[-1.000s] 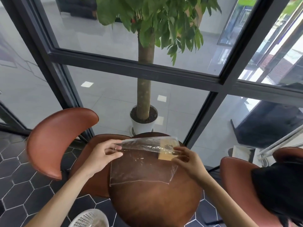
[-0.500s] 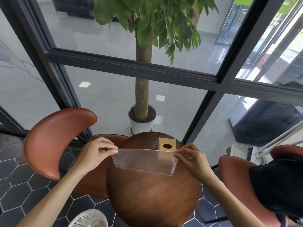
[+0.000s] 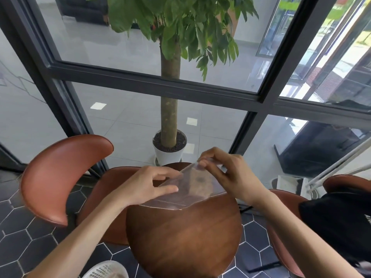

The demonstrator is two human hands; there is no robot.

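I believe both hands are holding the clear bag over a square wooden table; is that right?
Not quite: the table is round, not square, as the head view shows. The rest holds: the left hand and the right hand both hold the clear bag over the wooden table.

The round wooden table carries a small tan box at twelve o'clock, blurred behind a clear bag.

Clear plastic bag held tilted above round table's far edge
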